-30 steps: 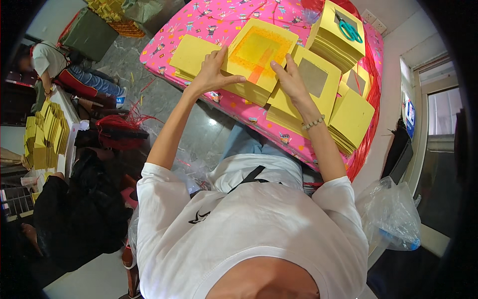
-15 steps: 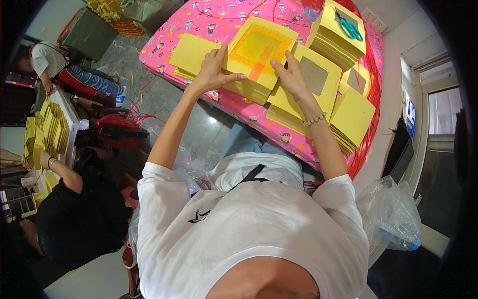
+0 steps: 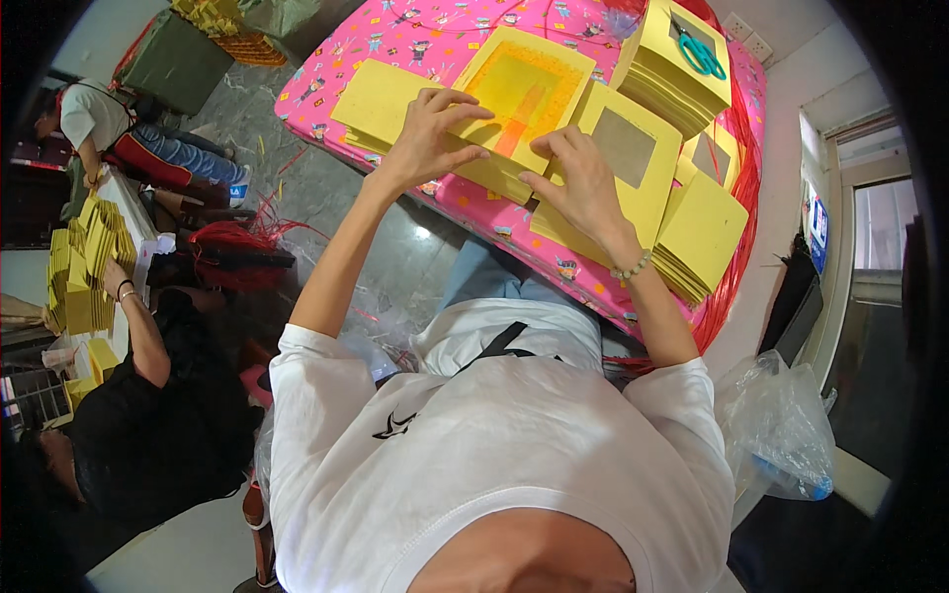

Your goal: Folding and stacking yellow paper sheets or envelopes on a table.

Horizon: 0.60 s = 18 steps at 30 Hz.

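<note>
The left hand (image 3: 427, 140) bends over the near left part of a yellow paper stack with an orange-printed top (image 3: 534, 71), just above the centre of the frame, its thumb and fingers parted with the near edge between them. The right hand (image 3: 585, 186) is at the same stack's near right corner, forefinger by the top and thumb lower by the side, also parted; whether either hand presses firmly on the paper I cannot tell. A beaded bracelet (image 3: 633, 267) circles the right wrist. Just left of the printed stack lies a low plain yellow stack (image 3: 374, 97); to its right is a yellow stack with a grey square (image 3: 625, 146), then a plain yellow pile (image 3: 700, 229) nearer the right edge of the table. At the upper right, teal scissors (image 3: 704, 57) lie on a tall yellow stack (image 3: 660, 87). All rest on a pink patterned table cover (image 3: 425, 44), with red strands (image 3: 748, 203) along its right side. A clear plastic bag (image 3: 781, 420) sits at the lower right. At the left of the frame, a co-worker in black (image 3: 163, 420) reaches toward yellow bundles (image 3: 94, 247); a person in a white top (image 3: 94, 119) is at the upper left, near a dark green box (image 3: 176, 64).
</note>
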{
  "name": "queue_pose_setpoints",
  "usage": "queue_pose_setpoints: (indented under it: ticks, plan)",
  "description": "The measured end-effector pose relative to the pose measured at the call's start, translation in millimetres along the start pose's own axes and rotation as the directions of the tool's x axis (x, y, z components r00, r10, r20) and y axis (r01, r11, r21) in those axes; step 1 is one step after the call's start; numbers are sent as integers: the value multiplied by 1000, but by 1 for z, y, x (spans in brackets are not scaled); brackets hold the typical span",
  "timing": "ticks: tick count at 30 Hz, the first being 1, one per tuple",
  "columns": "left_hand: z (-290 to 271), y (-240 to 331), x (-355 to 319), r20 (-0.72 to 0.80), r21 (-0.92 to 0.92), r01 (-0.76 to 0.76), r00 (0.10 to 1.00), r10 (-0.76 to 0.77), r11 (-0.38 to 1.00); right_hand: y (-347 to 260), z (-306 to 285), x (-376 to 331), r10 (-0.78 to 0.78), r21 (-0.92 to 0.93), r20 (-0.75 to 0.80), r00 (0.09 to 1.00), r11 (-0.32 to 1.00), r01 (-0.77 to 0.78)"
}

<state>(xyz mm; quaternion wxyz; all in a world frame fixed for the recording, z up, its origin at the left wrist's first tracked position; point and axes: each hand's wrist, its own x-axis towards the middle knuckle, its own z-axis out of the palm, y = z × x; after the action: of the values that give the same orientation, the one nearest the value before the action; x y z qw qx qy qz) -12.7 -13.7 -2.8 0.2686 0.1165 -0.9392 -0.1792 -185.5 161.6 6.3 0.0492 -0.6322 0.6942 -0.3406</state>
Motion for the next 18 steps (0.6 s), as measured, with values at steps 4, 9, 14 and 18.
queue_pose_setpoints:
  ticks: [4,9,14,18]
  plan:
    - [3,-6,1,67,-107,6,998,2,994,0,2,1,-47,-47,-45,998,998,45]
    - [3,-6,2,62,-158,57,997,-48,986,2,-1,5,54,51,-29,998,997,-52]
    - [6,-8,2,49,-177,83,996,-76,981,1,-2,8,127,103,-18,992,987,-125]
    - [6,-5,2,37,-193,125,992,-120,973,1,-2,9,166,139,-11,986,977,-163]
